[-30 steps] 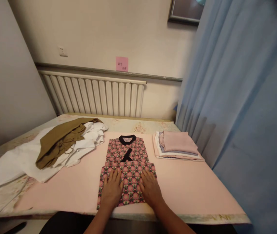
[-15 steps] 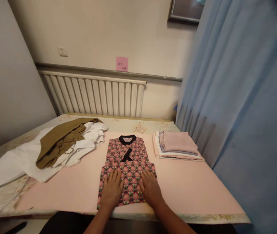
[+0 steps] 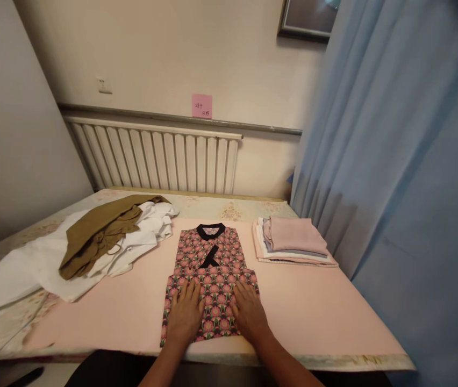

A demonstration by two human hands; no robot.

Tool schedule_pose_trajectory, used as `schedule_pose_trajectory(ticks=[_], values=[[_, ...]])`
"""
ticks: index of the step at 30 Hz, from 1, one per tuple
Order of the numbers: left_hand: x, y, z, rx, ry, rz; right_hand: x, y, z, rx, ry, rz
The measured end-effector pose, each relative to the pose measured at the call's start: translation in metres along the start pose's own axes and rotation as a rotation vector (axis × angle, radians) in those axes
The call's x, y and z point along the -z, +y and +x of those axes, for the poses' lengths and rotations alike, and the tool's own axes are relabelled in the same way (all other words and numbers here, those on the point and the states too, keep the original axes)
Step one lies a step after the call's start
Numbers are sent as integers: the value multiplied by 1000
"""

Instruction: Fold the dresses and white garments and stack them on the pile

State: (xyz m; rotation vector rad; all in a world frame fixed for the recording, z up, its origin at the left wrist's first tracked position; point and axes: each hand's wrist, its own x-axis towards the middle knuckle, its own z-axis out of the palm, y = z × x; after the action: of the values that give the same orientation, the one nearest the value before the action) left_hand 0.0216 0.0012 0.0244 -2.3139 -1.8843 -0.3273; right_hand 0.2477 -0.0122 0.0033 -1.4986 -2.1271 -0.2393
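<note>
Over pink cloth (image 3: 313,312), rests left hand (image 3: 186,313) and right hand (image 3: 250,312) flat and unclenched on a folded floral-print shirt (image 3: 215,293), lower centre of the frame. Has folded clothes (image 3: 295,235) stacked at centre right.

Radiator (image 3: 168,156) below pink note (image 3: 202,106), blue curtain (image 3: 378,134), perhaps a framed picture (image 3: 308,19)

The left forearm (image 3: 163,364) and the right forearm (image 3: 287,364), both bare, reach in from the near side and converge. The left hand (image 3: 186,314) and right hand (image 3: 250,312) lie flat and palm-down, apart, fingers (image 3: 190,290) pointing far, thumbs (image 3: 201,306) turned toward each other.
</note>
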Motion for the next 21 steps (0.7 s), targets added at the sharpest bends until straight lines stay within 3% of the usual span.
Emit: schedule_pose_trajectory(ticks=[15, 21], values=[[-2, -1, 1, 13, -19, 1, -2, 2, -1, 27, 26, 9], [-4, 34, 6, -20, -26, -70, -5, 0, 0, -1, 37, 5]])
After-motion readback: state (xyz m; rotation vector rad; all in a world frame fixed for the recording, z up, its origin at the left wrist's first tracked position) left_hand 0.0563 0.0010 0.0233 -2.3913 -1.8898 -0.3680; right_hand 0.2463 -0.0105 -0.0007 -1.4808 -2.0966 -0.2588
